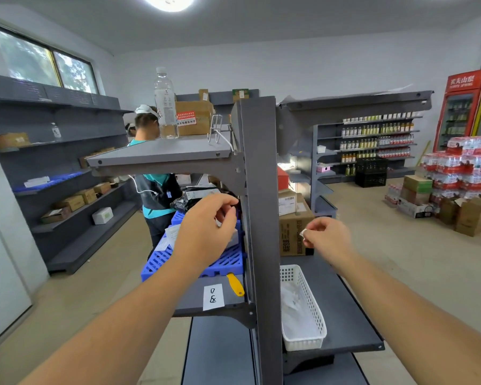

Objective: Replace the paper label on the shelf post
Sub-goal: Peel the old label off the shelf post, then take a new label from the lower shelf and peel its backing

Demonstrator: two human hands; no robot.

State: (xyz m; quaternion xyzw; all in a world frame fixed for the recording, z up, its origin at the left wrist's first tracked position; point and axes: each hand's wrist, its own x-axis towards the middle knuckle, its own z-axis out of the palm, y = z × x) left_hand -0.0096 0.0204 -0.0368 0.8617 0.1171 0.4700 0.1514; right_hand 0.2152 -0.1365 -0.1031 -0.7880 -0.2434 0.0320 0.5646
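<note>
A dark grey shelf post (261,190) rises in the middle of the head view. My left hand (206,232) is just left of the post at mid height, fingers curled around something white and small that I can barely see. To the right of the post, my right hand (326,238) pinches a small white scrap of paper (303,233) between thumb and fingers, apart from the post. A white paper label with handwriting (213,297) sticks to the grey shelf (195,301) below my left hand.
A yellow-handled tool (236,284) lies beside the label. Blue plastic grid trays (222,262) sit behind it. A white mesh basket (303,307) rests on the right shelf. A water bottle (165,104) and cardboard box (193,118) stand on the top shelf. A person (153,173) stands behind.
</note>
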